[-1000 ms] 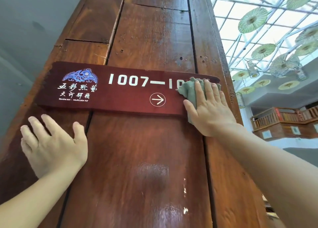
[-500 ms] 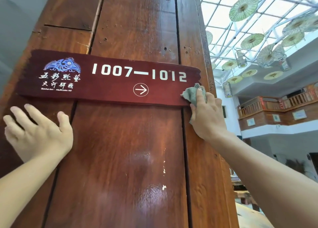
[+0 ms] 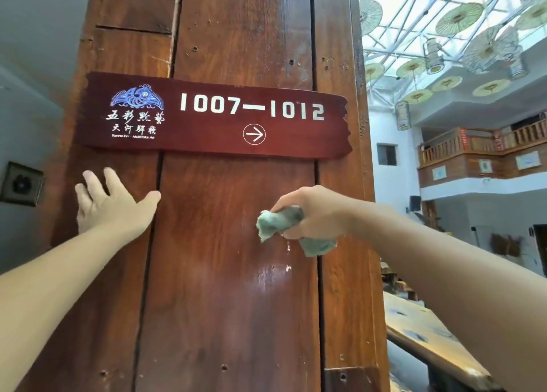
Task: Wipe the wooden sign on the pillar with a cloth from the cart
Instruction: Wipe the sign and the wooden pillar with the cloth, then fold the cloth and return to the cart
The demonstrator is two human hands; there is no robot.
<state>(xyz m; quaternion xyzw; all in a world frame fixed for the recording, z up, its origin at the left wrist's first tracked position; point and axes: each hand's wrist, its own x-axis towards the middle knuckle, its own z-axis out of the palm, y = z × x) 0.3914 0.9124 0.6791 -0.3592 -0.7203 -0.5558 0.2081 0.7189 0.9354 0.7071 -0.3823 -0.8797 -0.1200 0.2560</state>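
Note:
A dark red wooden sign (image 3: pixel 213 119) with white numbers "1007—1012", an arrow and a blue logo hangs across the brown plank pillar (image 3: pixel 225 288). My right hand (image 3: pixel 310 211) is below the sign's right half, off its surface, clenched around a bunched pale green cloth (image 3: pixel 281 223) whose ends hang from both sides of the fist. My left hand (image 3: pixel 115 205) rests flat on the pillar under the sign's left end, fingers spread. The whole face of the sign is uncovered.
A dark square wall fitting (image 3: pixel 20 184) sits on the grey wall at left. To the right the hall opens: a wooden balcony (image 3: pixel 479 152), paper umbrellas (image 3: pixel 458 18) under a glass roof, and a light wooden tabletop (image 3: pixel 429 332) low beside the pillar.
My right hand has come off the sign's right end and dropped below it, bunching the cloth in a fist. The view has pulled back; my left hand stays on the pillar.

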